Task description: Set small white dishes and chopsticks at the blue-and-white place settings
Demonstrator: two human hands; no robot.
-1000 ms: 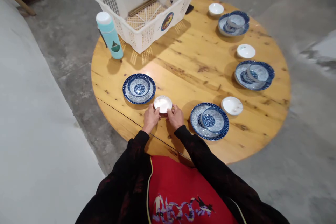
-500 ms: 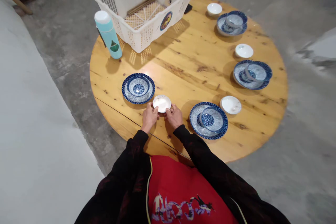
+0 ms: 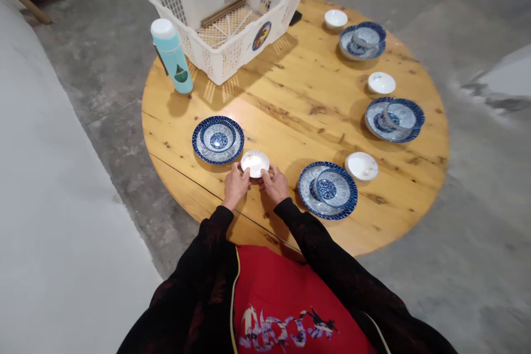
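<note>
Where the round surface [image 3: 290,99] comes nearest the person, both hands meet on a small white dish [image 3: 255,163]. Left hand [image 3: 235,187]: grip closed, fingertips on the dish's left rim. Right hand [image 3: 274,185]: grip closed, fingertips on its right rim. The dish appears to rest flat on the surface, hollow side up, between the two grips and just beyond the fingertips. A blue plate [image 3: 218,140] carrying a bowl lies just beside the dish, to its left. A second plate [image 3: 327,190], likewise loaded, lies near the right hand, with a white saucer [image 3: 361,166] beyond it. A basket [image 3: 232,5] and a bottle [image 3: 172,55] stand at the far edge, well apart from the hands.
</note>
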